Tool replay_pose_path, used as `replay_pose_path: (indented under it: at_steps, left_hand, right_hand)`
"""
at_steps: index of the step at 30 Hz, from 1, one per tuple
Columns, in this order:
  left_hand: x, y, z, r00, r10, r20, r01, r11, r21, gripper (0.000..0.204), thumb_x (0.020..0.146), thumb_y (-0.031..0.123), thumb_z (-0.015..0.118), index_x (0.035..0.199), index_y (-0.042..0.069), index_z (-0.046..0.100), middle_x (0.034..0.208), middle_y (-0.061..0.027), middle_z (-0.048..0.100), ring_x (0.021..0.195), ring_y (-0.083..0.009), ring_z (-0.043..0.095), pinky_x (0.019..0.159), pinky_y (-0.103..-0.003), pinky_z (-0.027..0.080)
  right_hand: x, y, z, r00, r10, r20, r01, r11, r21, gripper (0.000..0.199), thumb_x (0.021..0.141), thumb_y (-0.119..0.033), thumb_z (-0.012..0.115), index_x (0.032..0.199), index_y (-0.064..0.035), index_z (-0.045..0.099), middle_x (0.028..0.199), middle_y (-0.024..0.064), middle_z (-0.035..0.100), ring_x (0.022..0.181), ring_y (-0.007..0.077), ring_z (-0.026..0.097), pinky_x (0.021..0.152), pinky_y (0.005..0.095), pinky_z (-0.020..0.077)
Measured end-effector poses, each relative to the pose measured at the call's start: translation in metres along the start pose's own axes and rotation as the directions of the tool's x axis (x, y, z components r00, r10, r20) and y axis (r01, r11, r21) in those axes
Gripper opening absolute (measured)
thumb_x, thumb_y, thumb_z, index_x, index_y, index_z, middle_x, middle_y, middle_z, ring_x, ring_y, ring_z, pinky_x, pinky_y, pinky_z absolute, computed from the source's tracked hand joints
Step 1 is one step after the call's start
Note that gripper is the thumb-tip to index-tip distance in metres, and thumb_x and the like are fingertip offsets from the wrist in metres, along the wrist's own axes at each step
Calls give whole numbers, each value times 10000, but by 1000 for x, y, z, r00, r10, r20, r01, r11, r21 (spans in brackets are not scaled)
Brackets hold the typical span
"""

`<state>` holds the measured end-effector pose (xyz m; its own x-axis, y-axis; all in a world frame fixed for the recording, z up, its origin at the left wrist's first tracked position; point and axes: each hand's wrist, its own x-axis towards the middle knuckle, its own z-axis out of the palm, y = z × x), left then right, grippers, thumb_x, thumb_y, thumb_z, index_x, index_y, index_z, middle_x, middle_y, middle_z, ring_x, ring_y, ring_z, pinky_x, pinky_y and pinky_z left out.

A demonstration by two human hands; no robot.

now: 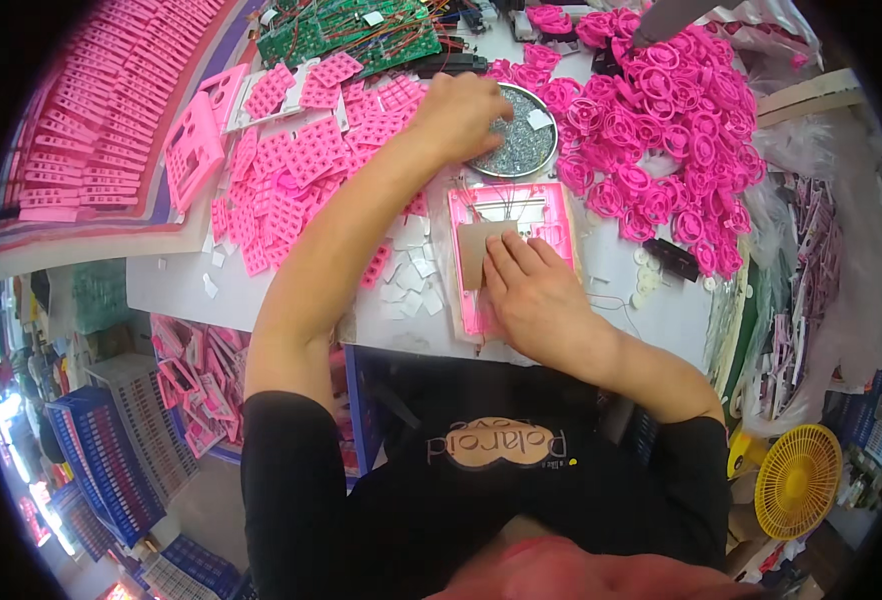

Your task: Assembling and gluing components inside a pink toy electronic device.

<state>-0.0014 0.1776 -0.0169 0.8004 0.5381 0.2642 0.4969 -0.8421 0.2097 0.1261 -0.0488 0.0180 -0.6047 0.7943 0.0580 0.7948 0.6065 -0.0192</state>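
Note:
My left hand reaches over the left rim of a round tin filled with small grey metal pieces, probably screws. Its fingers are bent together, and what they pinch, if anything, is hidden. Flat against a brown cardboard piece lie the outstretched fingers of my right hand. That cardboard covers part of an open pink plastic casing in front of me. Thin wires run out of the casing's far end toward the tin. A small white square lies on the metal pieces.
Pink button pads spread at left, with white squares nearby. Pink ring-shaped parts heap at right, near a black part. Green circuit boards lie at the back. A yellow fan stands at lower right.

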Motion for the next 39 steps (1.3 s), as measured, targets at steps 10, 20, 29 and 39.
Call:
replay_pose_path:
  at_steps: [10,20,29,39]
  left_hand:
    - [24,-10,19,999,-49,11,44,960,276,174,889,284,650,838,122,687,874,-28,658,892,-259,628,868,-472,407]
    - [-33,39,-45,962,-220,-160,188,963,-191,178,903,218,657,790,82,637,756,-63,614,818,-264,626,801,-427,376]
    - [-128,125,-18,911,-410,36,361,754,-549,124,886,190,694,807,105,650,1067,-9,729,961,-174,676,988,-472,292]
    - [-128,130,-13,947,-287,-142,196,871,-451,106,830,153,759,840,136,655,991,20,705,963,-173,664,1012,-502,269]
  right_hand:
    - [-4,3,-1,1000,1,11,-1,999,35,513,774,-187,652,1201,95,626,1332,233,596,1255,350,544,1024,421,440]
    - [-6,3,1,999,31,-30,-27,992,123,455,829,-132,587,1198,131,625,1317,290,598,1258,389,546,1028,442,443]
    - [-12,20,-8,987,130,-93,-55,825,562,382,803,-71,654,1155,79,651,1238,244,645,1165,374,611,965,415,508]
    - [-27,268,-55,617,729,-296,183,233,955,378,943,-74,647,1288,35,537,1042,124,665,970,197,653,891,343,518]
